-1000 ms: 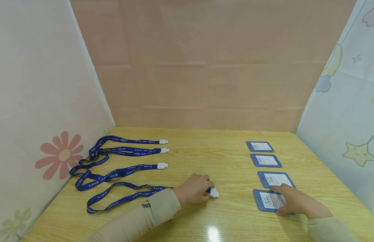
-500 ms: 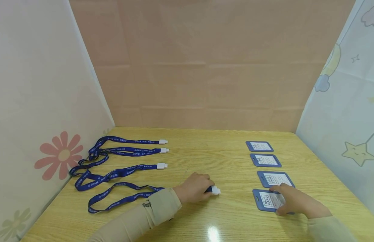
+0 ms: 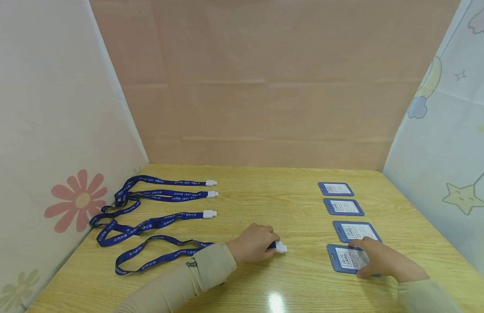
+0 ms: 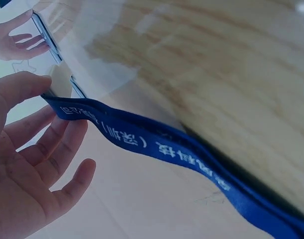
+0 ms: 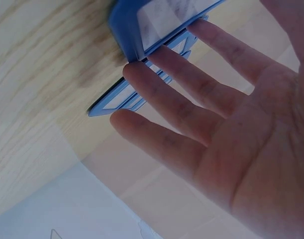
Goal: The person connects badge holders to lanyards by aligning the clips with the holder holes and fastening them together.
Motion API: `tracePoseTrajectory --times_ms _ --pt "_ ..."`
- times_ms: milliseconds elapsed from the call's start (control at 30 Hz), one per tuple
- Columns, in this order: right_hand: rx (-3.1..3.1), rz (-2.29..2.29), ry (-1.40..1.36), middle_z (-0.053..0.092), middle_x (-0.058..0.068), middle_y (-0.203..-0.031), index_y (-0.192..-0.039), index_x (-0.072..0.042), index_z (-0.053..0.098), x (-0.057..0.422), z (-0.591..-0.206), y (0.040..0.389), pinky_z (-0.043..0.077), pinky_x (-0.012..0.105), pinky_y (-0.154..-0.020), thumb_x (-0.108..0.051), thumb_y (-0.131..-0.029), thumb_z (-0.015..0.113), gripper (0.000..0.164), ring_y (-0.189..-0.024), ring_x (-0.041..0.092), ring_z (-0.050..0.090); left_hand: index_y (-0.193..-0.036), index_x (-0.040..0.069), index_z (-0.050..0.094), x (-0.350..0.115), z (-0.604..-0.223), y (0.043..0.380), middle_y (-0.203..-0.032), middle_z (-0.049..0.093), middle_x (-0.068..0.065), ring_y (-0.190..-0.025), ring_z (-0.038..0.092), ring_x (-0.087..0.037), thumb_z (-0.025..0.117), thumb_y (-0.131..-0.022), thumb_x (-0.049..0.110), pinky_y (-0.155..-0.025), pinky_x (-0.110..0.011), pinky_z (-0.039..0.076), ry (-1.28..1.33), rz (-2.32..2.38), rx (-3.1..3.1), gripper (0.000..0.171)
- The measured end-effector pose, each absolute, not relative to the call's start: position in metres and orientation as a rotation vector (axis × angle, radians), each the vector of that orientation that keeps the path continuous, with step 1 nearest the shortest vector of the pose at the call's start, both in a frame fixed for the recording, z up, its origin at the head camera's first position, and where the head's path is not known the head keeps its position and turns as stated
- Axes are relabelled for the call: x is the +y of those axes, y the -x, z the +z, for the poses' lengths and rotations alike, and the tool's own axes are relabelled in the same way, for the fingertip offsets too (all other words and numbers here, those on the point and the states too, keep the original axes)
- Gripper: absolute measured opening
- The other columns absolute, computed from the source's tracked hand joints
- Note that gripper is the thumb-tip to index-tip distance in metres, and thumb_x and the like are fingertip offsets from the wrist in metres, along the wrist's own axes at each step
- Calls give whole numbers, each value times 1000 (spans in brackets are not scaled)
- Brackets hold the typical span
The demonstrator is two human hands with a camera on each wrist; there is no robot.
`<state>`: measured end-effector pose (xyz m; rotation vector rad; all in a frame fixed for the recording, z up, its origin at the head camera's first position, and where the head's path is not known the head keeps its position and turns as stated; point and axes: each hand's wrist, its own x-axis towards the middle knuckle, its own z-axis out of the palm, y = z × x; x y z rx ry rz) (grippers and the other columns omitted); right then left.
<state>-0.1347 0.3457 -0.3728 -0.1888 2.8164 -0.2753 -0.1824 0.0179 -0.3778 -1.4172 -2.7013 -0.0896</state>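
Observation:
My left hand (image 3: 254, 243) pinches a dark blue lanyard (image 4: 156, 142) between thumb and fingers, just behind its white plastic clip (image 3: 280, 247). The strap trails left under the sleeve, its loop lying on the table. At the right, my right hand (image 3: 382, 261) holds the nearest blue card holder (image 3: 340, 259), its thumb at the near edge and fingertips along the far edge. The holder lies flat, its slotted end facing the lanyard's clip across a gap of bare wood. Its right part is hidden beneath the hand in the head view.
Three more blue lanyards, the closest of them with a white clip (image 3: 210, 214), lie at the left of the wooden table (image 3: 265, 204). Behind the held holder, three others form a column, including a middle card holder (image 3: 343, 207). Cloth walls stand on three sides.
My left hand has slid a little to the right, drawing the lanyard and its clip toward the card holder. The right hand stays in place on its card holder.

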Motion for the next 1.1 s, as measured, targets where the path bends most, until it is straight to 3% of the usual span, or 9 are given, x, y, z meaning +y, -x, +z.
tracePoseTrajectory --times_ms 200,467,867,1100 --pt "2817 -273 181 57 20 -110 -121 -2 56 346 -373 136 43 60 -87 -27 -60 85 72 -93 29 54 -112 20 65 19 -379 183 -98 68 6 -82 62 -1 63 -89 32 -71 -20 48 1431 -88 -2668 26" --pt "2815 -280 178 57 20 -110 -121 -2 57 346 -372 135 43 59 -88 -28 -61 85 71 -93 29 54 -102 22 64 21 -378 183 -90 68 7 -69 55 2 64 -88 31 -65 -17 43 1446 -117 -2644 17" --pt "2815 -278 176 57 22 -111 -122 -1 56 346 -372 135 43 60 -87 -28 -61 85 72 -95 30 54 -100 21 66 25 -378 184 -83 67 7 -57 41 1 61 -89 26 -54 -13 29 1477 -139 -2624 13" --pt "2815 -285 197 56 24 -111 -121 -1 56 347 -373 134 43 60 -87 -28 -63 84 71 -95 31 54 -100 22 66 29 -377 182 -83 67 8 -59 43 2 62 -88 26 -58 -16 35 1461 -107 -2631 13"
